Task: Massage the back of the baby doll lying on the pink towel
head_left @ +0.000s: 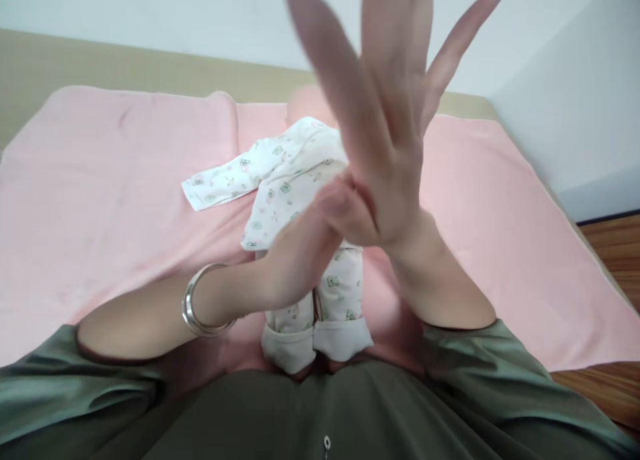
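My left hand [310,240], with a silver bracelet on its wrist, is closed against the thumb side of my right hand near its base. Its fingertips are partly hidden there. Raised close to the camera, my right hand [395,107] has its fingers spread, and nothing shows in them; some fingertips run out of the picture. Beneath both hands lies a baby-sized figure, doll or infant I cannot tell, in a white printed top [295,173] and matching white trousers [340,287] with turned-up cuffs. My right hand covers part of its head and one side of the top.
A pink blanket [125,160] lies under the figure on a pale beige surface [125,63]. White walls [175,13] rise behind and at the right. Brown wooden flooring [613,247] shows at the right edge. My dark green clothing [250,420] fills the near edge.
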Demonstrator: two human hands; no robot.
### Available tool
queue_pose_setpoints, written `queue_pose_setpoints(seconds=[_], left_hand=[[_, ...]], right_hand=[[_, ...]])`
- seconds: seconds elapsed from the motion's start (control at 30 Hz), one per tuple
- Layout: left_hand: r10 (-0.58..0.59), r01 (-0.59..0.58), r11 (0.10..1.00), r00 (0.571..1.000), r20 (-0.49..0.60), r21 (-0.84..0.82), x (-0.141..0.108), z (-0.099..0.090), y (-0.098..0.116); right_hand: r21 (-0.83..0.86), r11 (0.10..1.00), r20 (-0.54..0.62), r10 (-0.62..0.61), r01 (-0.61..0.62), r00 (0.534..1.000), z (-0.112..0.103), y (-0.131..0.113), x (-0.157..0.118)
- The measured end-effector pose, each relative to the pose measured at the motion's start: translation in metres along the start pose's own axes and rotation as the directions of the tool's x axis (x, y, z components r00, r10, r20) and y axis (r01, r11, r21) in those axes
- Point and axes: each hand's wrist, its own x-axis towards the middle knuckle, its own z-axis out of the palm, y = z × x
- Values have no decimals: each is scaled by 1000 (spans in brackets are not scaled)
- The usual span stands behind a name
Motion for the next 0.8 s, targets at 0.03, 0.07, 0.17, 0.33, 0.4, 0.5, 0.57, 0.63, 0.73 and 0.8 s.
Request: queue_pose_setpoints(seconds=[0.03,0.07,0.17,0.33,0.4,0.5,0.57,0.63,0.73,0.8], left_hand=[[44,-44,999,999,10,-22,5,-2,2],[74,-74,997,997,-2,-35,10,-7,4],[144,-114,980,972,-188,162,29,-36,-5],[502,-120,661,805,-316,741,66,-102,-42],[531,-103,501,821,-212,859,75,-120,-50],[484,-91,423,864,-139,902,80,-133,-55],[457,-66,427,877,-152,902,80,-136,-57],[445,-41,440,878,-179,897,81,-138,-59],[436,-9,484,869,-232,875,86,-143,-61],[426,3,505,869,-252,863,92,-147,-61]], right_hand=[[-7,999,47,45,-45,998,2,9,3],[-4,996,108,84,-84,991,5,18,5],[70,965,212,234,-254,949,31,38,-4],[141,949,563,156,-280,811,90,27,-42],[171,954,565,109,-245,818,104,25,-49],[222,944,569,79,-246,818,118,47,-46],[226,926,584,119,-301,803,125,69,-41],[192,905,590,203,-380,781,129,85,-38],[84,874,558,357,-478,750,129,74,-44],[34,872,499,409,-489,764,124,49,-51]])
